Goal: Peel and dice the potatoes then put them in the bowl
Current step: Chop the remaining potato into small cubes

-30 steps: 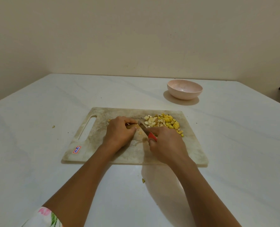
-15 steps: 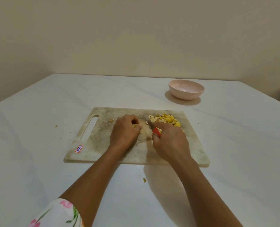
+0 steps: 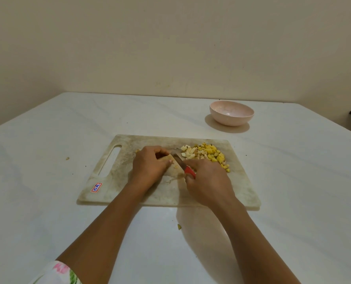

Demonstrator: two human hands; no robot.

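Potato piece [image 3: 162, 155] is lying on the cutting board [image 3: 117, 181] with your left hand [image 3: 150, 167] gripping it, while your right hand [image 3: 208, 185] is clasping the red-handled knife [image 3: 186, 168], so be tucking fingertips back and slicing evenly.

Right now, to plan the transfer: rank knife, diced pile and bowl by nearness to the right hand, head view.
1. knife, held in the right hand.
2. diced pile, just beyond it, on the board.
3. bowl, beyond the board, right.
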